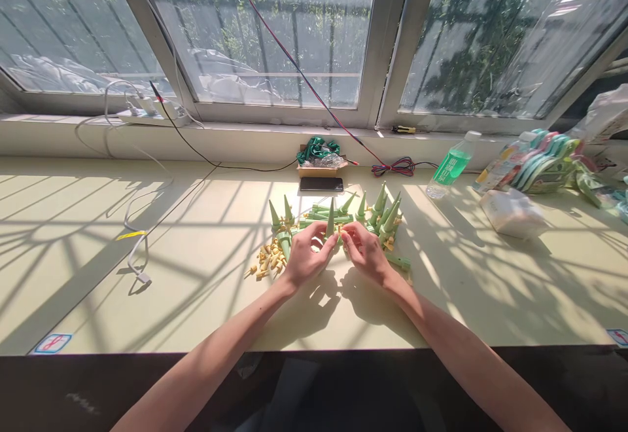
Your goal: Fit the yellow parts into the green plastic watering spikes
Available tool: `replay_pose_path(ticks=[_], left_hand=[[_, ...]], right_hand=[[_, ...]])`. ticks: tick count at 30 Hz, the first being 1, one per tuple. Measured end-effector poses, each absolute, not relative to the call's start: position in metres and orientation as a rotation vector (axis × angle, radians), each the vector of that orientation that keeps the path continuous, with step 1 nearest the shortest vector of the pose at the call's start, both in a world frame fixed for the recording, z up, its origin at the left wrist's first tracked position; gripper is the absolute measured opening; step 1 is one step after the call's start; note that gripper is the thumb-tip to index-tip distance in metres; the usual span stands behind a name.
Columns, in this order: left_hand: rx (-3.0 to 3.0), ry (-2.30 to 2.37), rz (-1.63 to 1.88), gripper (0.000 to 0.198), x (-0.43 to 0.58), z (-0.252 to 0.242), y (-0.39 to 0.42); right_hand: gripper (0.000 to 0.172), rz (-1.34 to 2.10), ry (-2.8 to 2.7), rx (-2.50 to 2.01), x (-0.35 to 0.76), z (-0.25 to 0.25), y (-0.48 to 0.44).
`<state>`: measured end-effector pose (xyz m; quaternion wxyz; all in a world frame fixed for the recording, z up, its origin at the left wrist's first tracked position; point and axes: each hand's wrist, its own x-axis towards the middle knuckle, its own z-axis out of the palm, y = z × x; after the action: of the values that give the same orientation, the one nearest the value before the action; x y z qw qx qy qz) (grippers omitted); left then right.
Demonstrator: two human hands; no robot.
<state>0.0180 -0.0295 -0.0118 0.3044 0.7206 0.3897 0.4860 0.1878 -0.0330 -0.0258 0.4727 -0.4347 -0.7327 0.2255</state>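
Observation:
My left hand (310, 254) is closed on a pointed green cone (330, 217), which stands upright between thumb and fingers. Close beside it, my right hand (367, 252) pinches a small yellow peg (340, 228). The fingertips of both hands nearly meet, and I cannot tell whether peg and cone touch. Left of my left hand lies a heap of yellow pegs (267, 258). More green cones (387, 213) stand behind my right hand, and a green tube (398, 261) lies beside its wrist. Several green tubes (321, 211) lie behind the hands, partly hidden.
A black phone (321, 184) lies before a small box (321, 171) holding green material. To the right are a bottle of green liquid (452, 165), a tissue pack (513, 213) and coiled wire (395, 167). A white cable (142, 277) trails across the left side.

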Motion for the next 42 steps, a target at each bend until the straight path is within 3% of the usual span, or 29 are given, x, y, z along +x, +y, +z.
replay_pose_path(ticks=[17,27,42], left_hand=[[1.933,0.947,1.305,0.019,0.0161,-0.0092,-0.0303],[1.926,0.818,1.309,0.030,0.0170,-0.0117,-0.0289],[1.942,0.782,1.281,0.025,0.0170,-0.0123,-0.0291]], right_hand=[[0.027,0.543,-1.838,-1.051,0.1899,-0.0285,-0.0318],[0.033,0.530,-1.858,-1.078,0.1901,-0.0287,-0.0325],[0.042,0.496,-1.881,-1.107,0.1905,-0.0335,-0.0291]])
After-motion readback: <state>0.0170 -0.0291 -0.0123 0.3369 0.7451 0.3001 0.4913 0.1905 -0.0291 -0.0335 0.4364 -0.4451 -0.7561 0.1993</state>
